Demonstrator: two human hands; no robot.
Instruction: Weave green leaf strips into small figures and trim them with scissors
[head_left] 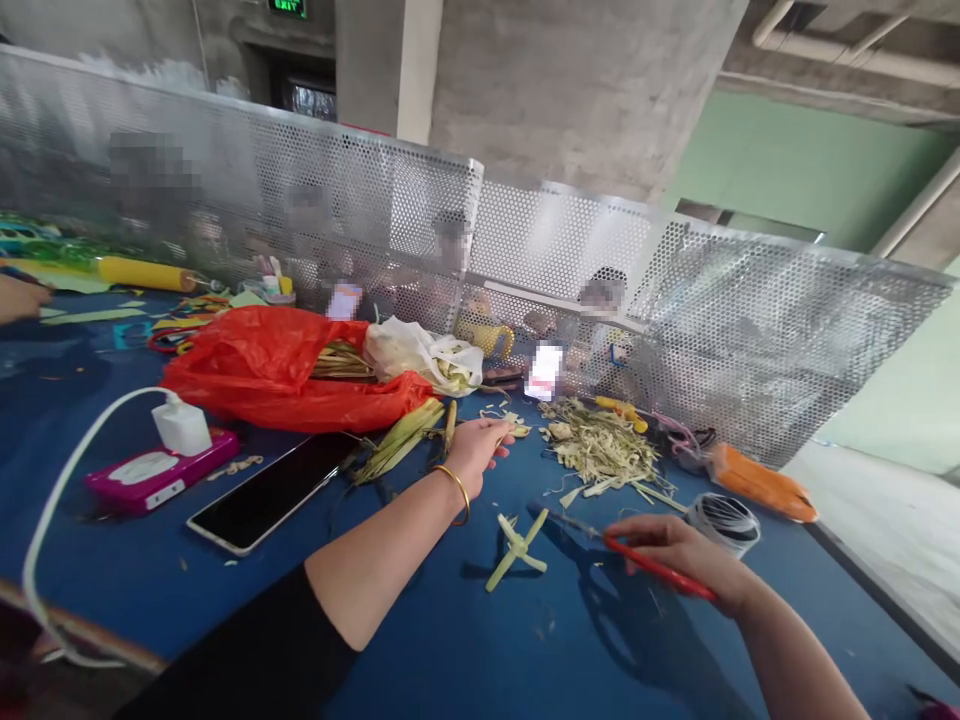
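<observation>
My right hand (679, 560) is closed around the red handle of a pair of scissors (660, 572), whose blades point left over the table. Left of the blade tips lies a cross-shaped piece folded from pale green leaf strips (519, 546). Further forward, my left hand (480, 445), with a gold bangle on the wrist, has its fingers curled together at a short pale leaf strip (519, 431). To the right of that hand, a loose heap of leaf scraps (604, 445) spreads over the blue table (480, 650).
A red plastic bag (255, 365) with dried leaves, a dark phone (274, 492) and a purple power strip (161, 470) occupy the left. A coiled roll (724, 522) and orange packet (761, 482) sit right. Behind them rises a perforated metal screen (555, 245).
</observation>
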